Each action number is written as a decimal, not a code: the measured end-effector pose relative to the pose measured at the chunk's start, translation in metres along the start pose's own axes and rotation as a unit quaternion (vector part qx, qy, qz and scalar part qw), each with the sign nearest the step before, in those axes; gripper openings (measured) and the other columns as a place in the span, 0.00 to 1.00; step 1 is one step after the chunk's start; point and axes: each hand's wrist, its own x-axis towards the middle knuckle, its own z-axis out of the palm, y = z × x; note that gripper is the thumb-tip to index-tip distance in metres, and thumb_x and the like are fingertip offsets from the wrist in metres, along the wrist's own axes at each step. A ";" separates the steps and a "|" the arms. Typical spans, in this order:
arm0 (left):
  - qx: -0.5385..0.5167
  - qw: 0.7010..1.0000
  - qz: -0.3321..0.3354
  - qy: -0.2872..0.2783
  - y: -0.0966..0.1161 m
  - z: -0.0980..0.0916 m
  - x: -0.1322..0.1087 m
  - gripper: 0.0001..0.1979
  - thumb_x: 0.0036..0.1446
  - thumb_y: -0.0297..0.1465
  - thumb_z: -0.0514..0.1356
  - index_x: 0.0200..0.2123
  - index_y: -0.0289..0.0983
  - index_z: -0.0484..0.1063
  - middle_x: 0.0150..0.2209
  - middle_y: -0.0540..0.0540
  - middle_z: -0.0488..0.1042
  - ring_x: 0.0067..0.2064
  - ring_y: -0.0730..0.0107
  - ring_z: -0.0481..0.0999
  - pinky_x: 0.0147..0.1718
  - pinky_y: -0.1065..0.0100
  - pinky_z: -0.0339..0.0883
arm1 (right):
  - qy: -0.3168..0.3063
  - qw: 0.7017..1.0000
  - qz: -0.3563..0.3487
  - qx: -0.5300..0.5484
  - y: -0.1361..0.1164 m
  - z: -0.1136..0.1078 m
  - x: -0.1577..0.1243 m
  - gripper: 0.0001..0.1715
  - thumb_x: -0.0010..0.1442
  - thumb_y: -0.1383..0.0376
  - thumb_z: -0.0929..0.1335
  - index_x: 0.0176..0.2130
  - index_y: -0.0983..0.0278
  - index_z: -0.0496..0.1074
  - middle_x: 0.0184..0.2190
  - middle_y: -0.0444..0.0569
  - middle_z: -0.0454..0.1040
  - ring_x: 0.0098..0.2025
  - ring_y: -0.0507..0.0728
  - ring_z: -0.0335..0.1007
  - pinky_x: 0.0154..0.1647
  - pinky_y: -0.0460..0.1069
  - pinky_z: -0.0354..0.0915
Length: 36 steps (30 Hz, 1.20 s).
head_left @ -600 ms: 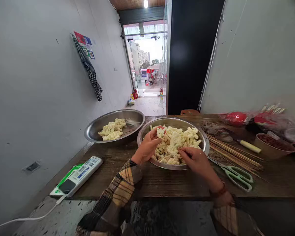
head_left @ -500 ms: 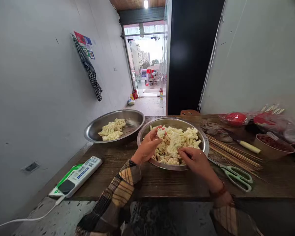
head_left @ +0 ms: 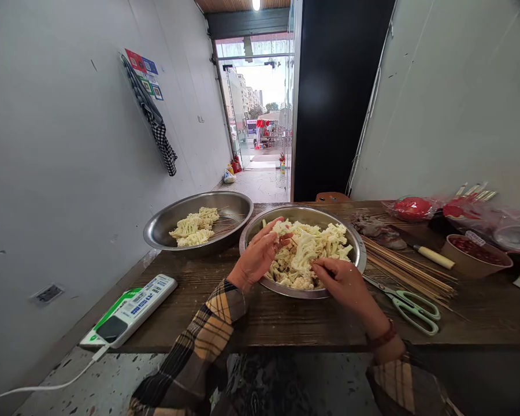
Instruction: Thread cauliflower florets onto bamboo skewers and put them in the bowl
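The left hand (head_left: pixel 256 257) and right hand (head_left: pixel 340 283) work in the cauliflower florets (head_left: pixel 307 251) piled in a stainless steel basin (head_left: pixel 359 245) on the wooden desk (head_left: pixel 294 320). Both hands' fingers are drawn narrow at the pile, though whether they grip a piece I cannot tell. Pinching too hard could crumble the florets. A careless pull could flick bits over the rim, and the right wrist could catch the nearby scissors (head_left: pixel 416 306) or bamboo skewers (head_left: pixel 409 271).
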 end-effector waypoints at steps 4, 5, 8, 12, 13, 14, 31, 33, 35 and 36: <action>0.004 1.000 -0.021 -0.005 0.000 0.000 -0.001 0.28 0.50 0.27 0.65 0.56 0.38 0.67 0.48 0.42 0.75 0.50 0.64 0.73 0.52 0.64 0.63 | 0.006 1.000 -0.006 -0.001 0.000 0.000 0.000 0.19 0.63 0.58 0.61 0.26 0.62 0.71 0.23 0.45 0.74 0.27 0.54 0.68 0.28 0.46 0.57; 0.011 1.000 -0.020 0.002 -0.001 0.000 -0.001 0.30 0.48 0.26 0.66 0.56 0.39 0.67 0.48 0.43 0.75 0.50 0.65 0.73 0.51 0.65 0.64 | 0.008 1.000 -0.008 0.001 -0.001 0.001 0.000 0.19 0.63 0.58 0.61 0.26 0.62 0.71 0.24 0.46 0.74 0.28 0.54 0.69 0.28 0.47 0.57; 0.022 0.999 0.005 0.041 -0.004 -0.001 0.001 0.30 0.44 0.23 0.68 0.53 0.39 0.69 0.46 0.45 0.76 0.47 0.67 0.74 0.48 0.67 0.65 | 0.019 1.000 -0.012 0.011 -0.001 0.001 0.000 0.17 0.63 0.59 0.61 0.29 0.62 0.73 0.27 0.47 0.77 0.30 0.55 0.71 0.31 0.47 0.60; 0.029 0.999 0.003 0.040 -0.007 -0.004 0.004 0.21 0.42 0.25 0.70 0.42 0.32 0.74 0.40 0.42 0.77 0.42 0.66 0.76 0.45 0.65 0.67 | 0.018 1.000 -0.002 0.015 -0.002 0.000 -0.002 0.16 0.63 0.59 0.62 0.31 0.62 0.75 0.28 0.47 0.77 0.31 0.56 0.72 0.31 0.47 0.61; 0.030 0.999 -0.001 0.034 -0.007 -0.004 0.004 0.20 0.42 0.25 0.70 0.42 0.31 0.74 0.39 0.41 0.78 0.41 0.65 0.76 0.45 0.65 0.67 | 0.015 1.000 0.000 0.015 -0.002 0.000 -0.002 0.16 0.63 0.59 0.61 0.31 0.62 0.75 0.28 0.47 0.77 0.31 0.56 0.72 0.31 0.47 0.61; 0.030 0.999 -0.003 0.030 -0.007 -0.004 0.004 0.20 0.41 0.25 0.70 0.41 0.32 0.74 0.38 0.42 0.77 0.41 0.65 0.76 0.45 0.64 0.67 | 0.015 1.000 0.000 0.016 -0.002 -0.001 -0.003 0.17 0.63 0.59 0.61 0.31 0.62 0.75 0.28 0.47 0.77 0.31 0.56 0.72 0.31 0.47 0.61; -0.019 0.999 -0.016 0.028 0.001 -0.004 0.003 0.15 0.48 0.24 0.63 0.41 0.35 0.71 0.35 0.49 0.71 0.31 0.78 0.68 0.24 0.76 0.60 | 0.012 1.000 -0.023 0.003 -0.002 -0.001 -0.002 0.17 0.63 0.60 0.61 0.28 0.62 0.73 0.26 0.46 0.76 0.30 0.55 0.71 0.31 0.47 0.60; -0.019 0.999 -0.017 0.037 0.000 -0.005 0.003 0.15 0.47 0.24 0.65 0.41 0.35 0.72 0.35 0.48 0.72 0.31 0.77 0.69 0.25 0.76 0.60 | 0.012 1.000 -0.023 0.003 -0.002 -0.001 -0.002 0.17 0.63 0.60 0.61 0.27 0.62 0.73 0.25 0.46 0.75 0.29 0.54 0.70 0.30 0.47 0.59; -0.016 0.999 -0.020 0.040 0.000 -0.005 0.003 0.17 0.46 0.24 0.66 0.42 0.35 0.72 0.37 0.48 0.73 0.32 0.77 0.69 0.27 0.75 0.62 | 0.015 1.000 -0.022 0.003 -0.001 -0.001 -0.002 0.18 0.63 0.60 0.61 0.26 0.62 0.72 0.24 0.46 0.75 0.28 0.54 0.69 0.30 0.47 0.59; -0.014 0.999 -0.022 0.037 0.001 -0.005 0.002 0.18 0.46 0.24 0.66 0.43 0.34 0.72 0.38 0.47 0.73 0.32 0.77 0.69 0.28 0.75 0.62 | 0.016 1.000 -0.021 0.004 -0.001 0.000 -0.002 0.18 0.63 0.60 0.61 0.26 0.62 0.72 0.23 0.46 0.75 0.27 0.54 0.69 0.29 0.47 0.59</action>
